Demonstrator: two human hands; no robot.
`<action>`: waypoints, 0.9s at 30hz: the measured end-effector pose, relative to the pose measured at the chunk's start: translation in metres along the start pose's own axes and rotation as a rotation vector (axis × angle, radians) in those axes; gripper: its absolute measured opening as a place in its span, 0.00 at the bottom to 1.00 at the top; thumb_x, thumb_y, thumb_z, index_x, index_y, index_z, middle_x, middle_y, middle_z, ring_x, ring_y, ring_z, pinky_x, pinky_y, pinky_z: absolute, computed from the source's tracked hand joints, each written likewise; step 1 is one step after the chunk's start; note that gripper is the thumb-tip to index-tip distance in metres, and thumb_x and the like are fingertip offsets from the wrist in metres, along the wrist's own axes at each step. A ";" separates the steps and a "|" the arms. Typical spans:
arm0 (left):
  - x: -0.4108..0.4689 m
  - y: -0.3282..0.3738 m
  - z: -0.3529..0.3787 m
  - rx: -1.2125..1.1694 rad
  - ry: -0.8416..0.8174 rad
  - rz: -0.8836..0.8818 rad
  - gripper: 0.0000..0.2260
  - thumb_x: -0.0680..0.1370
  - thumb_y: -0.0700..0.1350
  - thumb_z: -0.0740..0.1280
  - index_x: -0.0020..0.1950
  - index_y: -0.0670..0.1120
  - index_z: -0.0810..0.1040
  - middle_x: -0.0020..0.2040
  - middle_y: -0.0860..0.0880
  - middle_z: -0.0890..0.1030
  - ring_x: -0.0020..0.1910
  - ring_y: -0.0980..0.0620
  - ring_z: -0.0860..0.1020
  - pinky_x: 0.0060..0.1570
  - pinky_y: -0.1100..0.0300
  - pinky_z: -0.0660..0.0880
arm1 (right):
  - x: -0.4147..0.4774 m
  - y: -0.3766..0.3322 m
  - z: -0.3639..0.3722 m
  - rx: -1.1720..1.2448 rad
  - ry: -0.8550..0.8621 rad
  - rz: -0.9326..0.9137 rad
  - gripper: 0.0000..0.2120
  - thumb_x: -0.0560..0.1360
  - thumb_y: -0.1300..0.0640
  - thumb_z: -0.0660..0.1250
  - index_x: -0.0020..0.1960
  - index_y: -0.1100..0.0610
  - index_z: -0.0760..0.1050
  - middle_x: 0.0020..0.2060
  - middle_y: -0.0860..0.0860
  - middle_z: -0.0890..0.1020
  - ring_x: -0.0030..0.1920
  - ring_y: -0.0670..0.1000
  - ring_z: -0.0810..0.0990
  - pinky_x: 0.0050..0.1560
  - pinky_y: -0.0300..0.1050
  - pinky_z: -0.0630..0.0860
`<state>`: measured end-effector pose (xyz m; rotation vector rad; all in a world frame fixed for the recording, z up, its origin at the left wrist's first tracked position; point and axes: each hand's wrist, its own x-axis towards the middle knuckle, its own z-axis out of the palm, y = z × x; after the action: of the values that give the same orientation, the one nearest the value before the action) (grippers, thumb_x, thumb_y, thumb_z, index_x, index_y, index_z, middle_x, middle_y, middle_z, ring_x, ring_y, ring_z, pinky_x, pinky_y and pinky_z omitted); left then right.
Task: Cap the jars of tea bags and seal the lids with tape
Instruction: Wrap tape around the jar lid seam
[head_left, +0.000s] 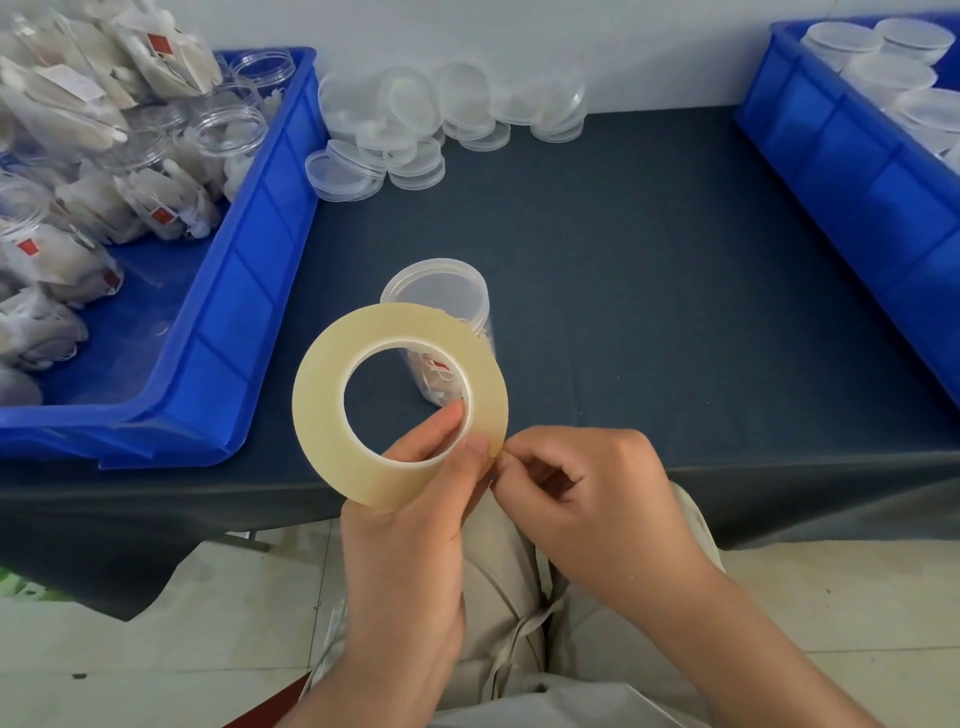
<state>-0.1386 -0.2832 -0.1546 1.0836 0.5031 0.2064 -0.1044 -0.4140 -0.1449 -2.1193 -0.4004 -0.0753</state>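
The tape roll (318, 410) hides the lower half of the capped jar (434, 288). Whether the right hand (597, 493) pinches a loose tape end at the roll's rim is too small to tell. The left bin (249, 270) and right bin (841, 156) are cut off at the view's sides.

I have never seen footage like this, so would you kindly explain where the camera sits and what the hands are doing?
No machine here: the single picture comes from a camera worn on a person's head, looking down at their own hands. The left hand grips a roll of tape, one finger through its hole. The right hand pinches at the roll's edge, probably picking for the tape's end. Behind the roll a capped jar holding tea bags stands on the dark table. Loose lids lie at the back. The left blue bin holds open jars and more tea bags; the right blue bin holds capped ones.
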 end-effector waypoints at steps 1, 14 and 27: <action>0.000 0.001 0.000 -0.006 -0.006 -0.012 0.12 0.78 0.36 0.74 0.61 0.45 0.88 0.55 0.43 0.89 0.57 0.45 0.87 0.55 0.56 0.84 | 0.000 0.000 0.000 0.010 -0.006 -0.002 0.13 0.77 0.59 0.69 0.33 0.55 0.76 0.26 0.46 0.71 0.28 0.50 0.68 0.29 0.38 0.64; -0.003 0.001 -0.001 -0.021 -0.010 -0.030 0.15 0.75 0.39 0.76 0.61 0.45 0.88 0.56 0.43 0.89 0.57 0.45 0.87 0.56 0.57 0.83 | -0.003 0.002 -0.003 0.026 -0.045 0.027 0.09 0.79 0.56 0.71 0.41 0.48 0.84 0.32 0.34 0.80 0.34 0.41 0.81 0.34 0.29 0.69; 0.000 0.013 -0.003 -0.046 -0.028 -0.107 0.15 0.71 0.45 0.76 0.57 0.49 0.89 0.57 0.42 0.88 0.59 0.45 0.87 0.53 0.59 0.83 | 0.005 0.003 -0.005 -0.315 0.148 -0.127 0.10 0.72 0.59 0.68 0.32 0.55 0.75 0.25 0.48 0.73 0.28 0.52 0.70 0.28 0.50 0.70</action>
<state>-0.1392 -0.2747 -0.1442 1.0106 0.5277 0.1084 -0.0988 -0.4186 -0.1431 -2.3762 -0.4584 -0.3890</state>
